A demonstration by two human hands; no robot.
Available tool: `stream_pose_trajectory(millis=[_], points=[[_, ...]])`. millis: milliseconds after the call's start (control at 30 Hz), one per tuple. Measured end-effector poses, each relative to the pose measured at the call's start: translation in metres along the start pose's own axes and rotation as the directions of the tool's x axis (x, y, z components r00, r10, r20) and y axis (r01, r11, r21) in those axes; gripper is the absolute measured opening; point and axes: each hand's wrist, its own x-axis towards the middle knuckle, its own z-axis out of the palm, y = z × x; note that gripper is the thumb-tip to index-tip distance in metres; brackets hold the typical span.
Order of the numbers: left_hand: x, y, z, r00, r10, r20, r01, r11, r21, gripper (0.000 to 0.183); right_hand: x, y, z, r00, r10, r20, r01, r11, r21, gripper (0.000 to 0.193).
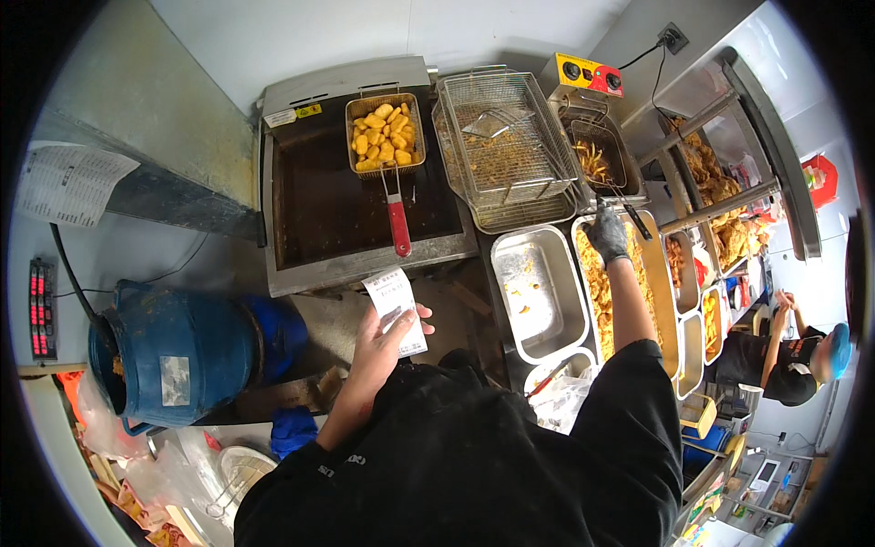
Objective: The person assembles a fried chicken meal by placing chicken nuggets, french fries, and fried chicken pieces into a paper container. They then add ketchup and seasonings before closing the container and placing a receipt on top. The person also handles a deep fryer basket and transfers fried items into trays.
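A white printed paper slip (397,305) is held in my bare left hand (383,335), the thumb pressing it against the fingers. On my right hand (608,235) is a dark grey glove. That hand is closed above the far end of a long metal tray of golden fried pieces (629,278), just left of a black basket handle (638,221). What its fingers hold, if anything, I cannot make out. Beyond it, a wire basket (597,153) with fries sits at the small fryer (583,77). Another wire basket of golden nuggets (386,137) rests over the wide, dark-surfaced cooker (319,201), its red handle toward me.
Stacked wire racks (506,137) stand between the cookers. A nearly bare metal tray (540,292) lies left of the fried pieces. A blue barrel (182,356) stands at left. Fried chicken (720,187) fills a shelf at right. Another person (775,360) works farther right.
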Motion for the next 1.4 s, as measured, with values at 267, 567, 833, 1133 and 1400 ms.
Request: stream_pose_trajectory(millis=[267,567,833,1133,1400], points=[[0.016,0.011,-0.056,0.997,0.001,-0.082,-0.002,1.0,-0.019,0.025,-0.037,-0.171,0.015,0.951,-0.27,-0.147,0.304,0.749,0.589,0.048],[0.016,0.05,-0.087,0.954,-0.004,-0.3,0.011,1.0,0.021,0.035,-0.042,-0.388,0.098,0.567,-0.517,0.641,-0.823,-0.396,0.408,0.022],[0.008,0.032,-0.112,0.953,0.026,-0.302,-0.042,0.998,-0.047,0.032,-0.02,-0.379,0.073,0.684,-0.525,0.507,-0.698,-0.269,0.663,0.019],[0.003,0.039,-0.084,0.951,0.07,-0.301,-0.061,0.997,0.039,0.037,-0.057,-0.32,-0.052,0.737,-0.527,0.424,-0.552,-0.106,0.827,0.021],[0.015,0.023,-0.08,0.962,0.068,-0.263,-0.065,0.998,0.019,0.043,-0.165,-0.189,-0.11,0.955,-0.241,0.17,-0.142,0.131,0.981,0.029]])
